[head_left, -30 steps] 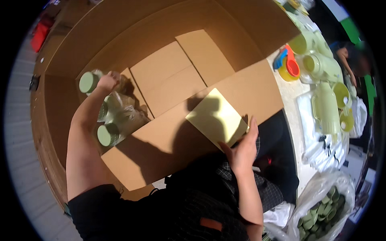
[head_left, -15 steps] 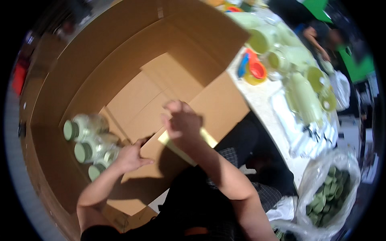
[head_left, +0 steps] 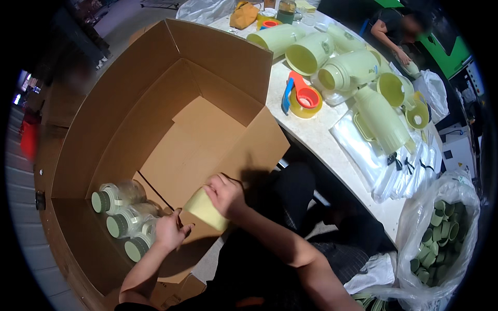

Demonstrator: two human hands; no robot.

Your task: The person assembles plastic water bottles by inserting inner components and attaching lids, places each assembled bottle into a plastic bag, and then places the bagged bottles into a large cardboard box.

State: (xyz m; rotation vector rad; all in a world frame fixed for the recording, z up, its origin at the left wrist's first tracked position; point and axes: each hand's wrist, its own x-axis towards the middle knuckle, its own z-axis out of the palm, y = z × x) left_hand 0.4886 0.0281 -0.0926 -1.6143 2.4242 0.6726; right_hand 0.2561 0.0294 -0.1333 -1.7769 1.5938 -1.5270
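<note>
A large cardboard box (head_left: 116, 109) stands open before me. My left hand (head_left: 170, 230) is at its near side wall, thumb on the outer face and fingers over the edge. Beside that hand, inside the box, lie three pale green flasks (head_left: 124, 220) in clear plastic bags, their ribbed green caps toward the left. My right hand (head_left: 225, 194) is closed over a pale yellow sheet of paper (head_left: 205, 210) against the outer face of the near wall. Its fingertips curl at the sheet's upper edge; the palm covers part of it.
On the white table (head_left: 324, 124) at right lie several pale green flask bodies (head_left: 381, 119), a tape roll (head_left: 306, 109) with a red-and-blue dispenser, and clear plastic bags (head_left: 358, 150). A plastic sack (head_left: 441, 249) of green parts stands at lower right. Another person (head_left: 397, 31) works beyond.
My right hand has come down from above the yellow sheet onto it. My left hand stays at the box edge. The view has shifted, showing more of the table's far end.
</note>
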